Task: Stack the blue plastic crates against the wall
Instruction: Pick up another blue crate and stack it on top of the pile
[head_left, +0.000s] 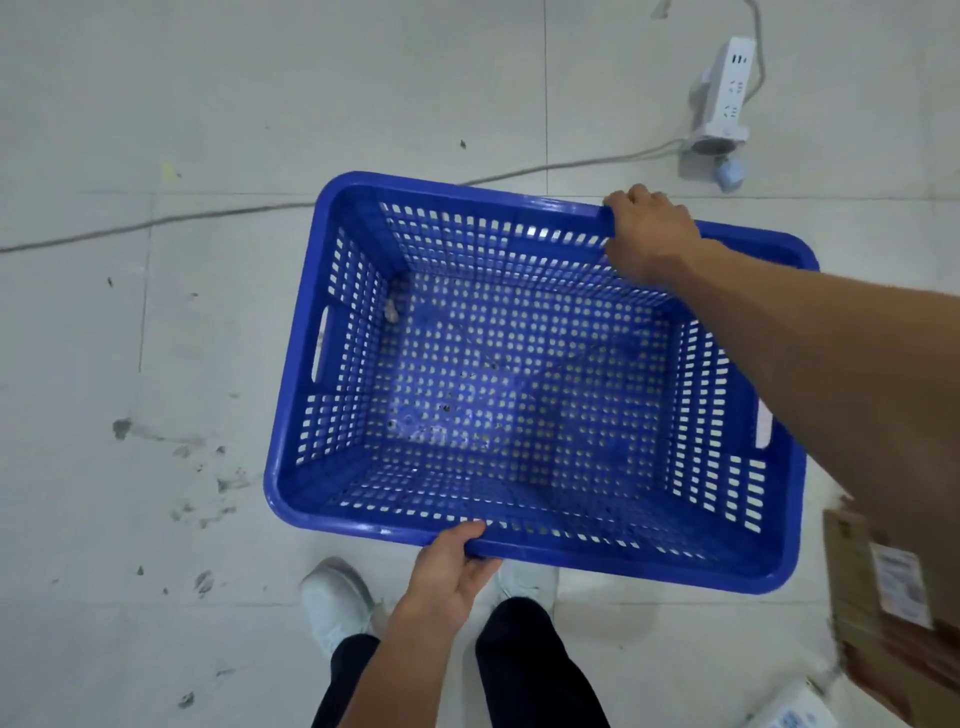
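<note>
One blue plastic crate (332, 395) with perforated walls and floor fills the middle of the head view, open side up, over the tiled floor. It holds nothing but a small scrap in its far left corner. My left hand (452, 566) grips the near long rim, thumb inside. My right hand (649, 234) reaches across and grips the far long rim, with the forearm crossing over the crate's right end. No wall and no other crate is in view.
A white power strip (724, 93) with a grey cable (156, 221) lies on the floor beyond the crate. A cardboard box (878, 587) sits at the right edge. My white shoes (335, 597) and dark trouser legs stand right below the crate.
</note>
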